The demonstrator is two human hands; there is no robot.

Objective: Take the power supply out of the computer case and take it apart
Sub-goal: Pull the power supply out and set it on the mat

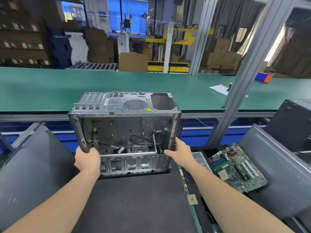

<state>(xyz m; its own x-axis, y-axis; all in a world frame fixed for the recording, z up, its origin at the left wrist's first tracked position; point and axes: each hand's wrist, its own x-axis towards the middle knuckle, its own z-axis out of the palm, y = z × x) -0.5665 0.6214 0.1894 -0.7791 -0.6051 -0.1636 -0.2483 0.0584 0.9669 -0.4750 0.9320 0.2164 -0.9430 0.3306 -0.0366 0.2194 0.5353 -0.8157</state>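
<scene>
A bare metal computer case [117,105] stands tilted on the dark mat [134,199] in front of me, its open side facing me. Inside I see loose black cables and a yellow connector; no power supply shows in it, and the rear cutout at the top right is dark. My left hand [87,159] grips the case's lower left edge. My right hand [178,153] holds the lower right edge, fingers curled round the frame.
A green motherboard [237,169] lies at the right beside a perforated metal box [201,159]. Grey bins stand at both sides, left [33,165] and right [277,165]. A green conveyor belt [50,88] runs behind the case, with an aluminium post [242,73] at the right.
</scene>
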